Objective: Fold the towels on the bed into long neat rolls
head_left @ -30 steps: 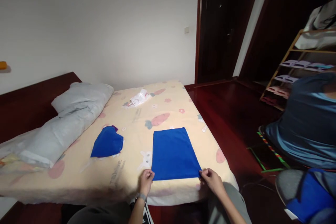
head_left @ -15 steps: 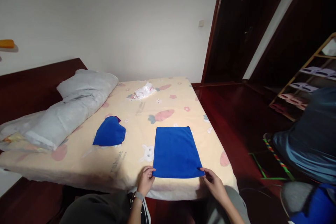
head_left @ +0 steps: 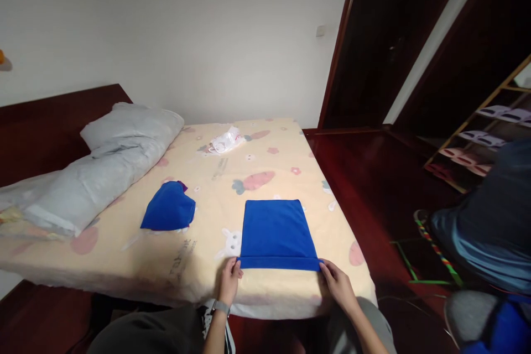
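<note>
My left hand (head_left: 229, 283) and right hand (head_left: 338, 285), set apart, each pinch a near corner of the blue cloth (head_left: 277, 231) lying flat at the near edge of the bed (head_left: 290, 144); an uneven pull from either, I judge, could skew its narrow turned-up fold.

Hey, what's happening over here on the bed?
A person sits at the near edge of the bed with a flat blue cloth spread in front of them. Their left hand and right hand each pinch a near corner of it, and its near edge is turned over in a narrow band. A crumpled blue cloth lies further left, beside grey bedding. A white plastic bag sits at the far end. Another person is on the right.
</note>
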Action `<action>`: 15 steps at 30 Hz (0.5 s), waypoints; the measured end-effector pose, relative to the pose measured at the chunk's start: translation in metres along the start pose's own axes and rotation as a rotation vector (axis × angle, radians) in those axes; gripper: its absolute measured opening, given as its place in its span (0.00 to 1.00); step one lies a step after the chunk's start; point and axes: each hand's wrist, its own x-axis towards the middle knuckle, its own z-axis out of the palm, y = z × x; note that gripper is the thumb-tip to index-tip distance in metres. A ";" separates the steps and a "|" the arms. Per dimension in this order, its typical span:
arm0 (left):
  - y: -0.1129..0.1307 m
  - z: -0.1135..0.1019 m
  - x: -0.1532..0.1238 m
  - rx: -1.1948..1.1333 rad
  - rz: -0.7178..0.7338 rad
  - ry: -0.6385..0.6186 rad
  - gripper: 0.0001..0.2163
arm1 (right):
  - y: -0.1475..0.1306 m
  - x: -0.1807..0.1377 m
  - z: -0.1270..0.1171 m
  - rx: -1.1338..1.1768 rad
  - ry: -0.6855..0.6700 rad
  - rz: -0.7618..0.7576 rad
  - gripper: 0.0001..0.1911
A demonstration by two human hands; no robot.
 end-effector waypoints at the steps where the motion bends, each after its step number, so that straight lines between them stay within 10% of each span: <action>1: -0.001 -0.001 -0.001 0.036 0.011 0.003 0.28 | 0.001 -0.002 -0.001 -0.009 0.008 -0.004 0.32; 15: 0.004 0.000 -0.004 0.342 0.034 0.071 0.17 | 0.007 -0.002 0.004 -0.203 0.042 0.060 0.29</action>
